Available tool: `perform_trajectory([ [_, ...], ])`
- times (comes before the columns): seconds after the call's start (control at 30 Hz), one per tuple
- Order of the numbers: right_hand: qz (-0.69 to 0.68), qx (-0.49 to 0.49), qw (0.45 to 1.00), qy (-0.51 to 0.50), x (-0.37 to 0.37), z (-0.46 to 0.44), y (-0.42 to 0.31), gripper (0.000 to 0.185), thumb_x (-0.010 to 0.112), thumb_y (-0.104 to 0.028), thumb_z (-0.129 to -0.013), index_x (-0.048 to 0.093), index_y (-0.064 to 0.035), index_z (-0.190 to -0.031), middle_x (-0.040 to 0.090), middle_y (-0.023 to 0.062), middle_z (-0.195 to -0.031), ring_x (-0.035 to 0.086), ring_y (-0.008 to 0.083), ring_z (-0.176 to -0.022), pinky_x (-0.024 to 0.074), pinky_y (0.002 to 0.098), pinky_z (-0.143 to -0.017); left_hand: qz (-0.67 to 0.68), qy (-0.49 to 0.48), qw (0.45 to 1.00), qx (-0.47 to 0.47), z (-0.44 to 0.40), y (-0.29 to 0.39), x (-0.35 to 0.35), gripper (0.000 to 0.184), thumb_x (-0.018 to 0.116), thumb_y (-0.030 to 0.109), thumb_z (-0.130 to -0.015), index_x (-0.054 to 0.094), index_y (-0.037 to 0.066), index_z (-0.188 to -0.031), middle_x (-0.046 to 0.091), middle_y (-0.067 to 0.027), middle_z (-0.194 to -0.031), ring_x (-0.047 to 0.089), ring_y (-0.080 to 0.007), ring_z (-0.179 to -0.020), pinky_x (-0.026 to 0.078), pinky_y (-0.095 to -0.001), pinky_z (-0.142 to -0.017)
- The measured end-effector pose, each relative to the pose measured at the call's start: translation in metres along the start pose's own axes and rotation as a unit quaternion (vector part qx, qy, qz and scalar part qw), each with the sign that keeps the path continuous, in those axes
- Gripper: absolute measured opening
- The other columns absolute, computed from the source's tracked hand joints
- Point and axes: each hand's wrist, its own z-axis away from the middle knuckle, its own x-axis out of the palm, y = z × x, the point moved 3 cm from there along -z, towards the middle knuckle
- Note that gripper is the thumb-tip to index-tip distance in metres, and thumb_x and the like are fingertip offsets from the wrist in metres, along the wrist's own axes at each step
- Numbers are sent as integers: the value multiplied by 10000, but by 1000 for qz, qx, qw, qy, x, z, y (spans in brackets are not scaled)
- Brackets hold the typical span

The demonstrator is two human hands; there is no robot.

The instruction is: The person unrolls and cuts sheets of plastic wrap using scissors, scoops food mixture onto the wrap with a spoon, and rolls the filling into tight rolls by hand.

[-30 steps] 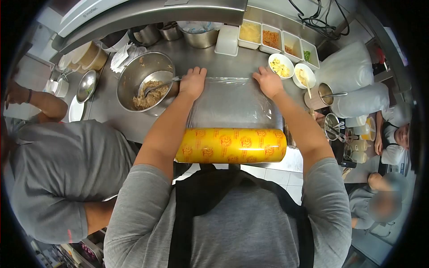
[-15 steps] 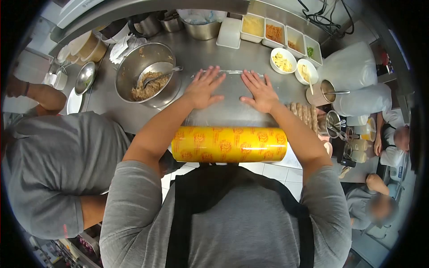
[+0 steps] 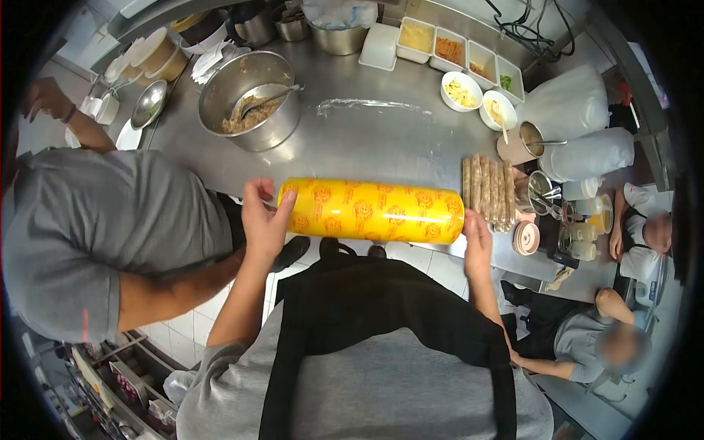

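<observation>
Yellow roll (image 3: 372,210), ends in the grip of both hands (image 3: 262,222), speckled logs (image 3: 486,192) close by, steel bowl (image 3: 273,126) beyond.

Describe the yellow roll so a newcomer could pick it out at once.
Start at the steel counter and go to its near edge, just beyond the black apron. The thick roll stretches crosswise there, the left hand at one end, the right hand at the other. Its bright yellow surface with red prints sets it apart from the brownish sticks nearby.
</observation>
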Motion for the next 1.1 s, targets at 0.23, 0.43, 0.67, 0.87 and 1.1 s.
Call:
perform_trajectory([
  [0.23,-161,29,986,-29,25,38,17,276,552,-158,-979,580,9,-1197,638,33,-1103,551,76,-979,417,249,-896,362,-84,920,-126,46,-19,19,329,660,55,-887,524,-13,-1179,635,-67,-1075,597,-126,-974,457,-276,-895],
  [0.43,-159,88,975,-127,3,83,32,266,595,-49,-928,594,18,-1185,637,45,-1119,571,97,-1015,415,264,-935,407,-88,895,-157,79,-44,11,334,667,39,-866,561,1,-1180,647,-61,-1109,611,-135,-998,451,-281,-929],
  [0.67,-33,142,954,-262,3,108,64,275,707,-53,-857,652,5,-1120,678,81,-1136,591,169,-1120,393,302,-1017,373,-109,896,-217,96,-78,23,277,688,77,-869,614,-12,-1121,676,-56,-1030,641,-133,-907,493,-265,-853],
  [0.87,361,-93,802,-468,-12,65,1,321,719,-217,-826,669,-65,-1104,689,166,-1005,658,327,-932,511,371,-832,421,-94,881,-195,92,-102,40,268,695,75,-867,622,-14,-1109,680,-53,-1006,649,-126,-888,517,-273,-815],
  [1.1,289,-316,768,-476,158,9,-138,232,613,-144,-870,637,-44,-1078,657,162,-918,634,348,-825,500,410,-767,453,-142,856,-205,102,-104,38,329,693,62,-867,586,-4,-1170,671,-54,-1054,636,-134,-945,505,-292,-870],
])
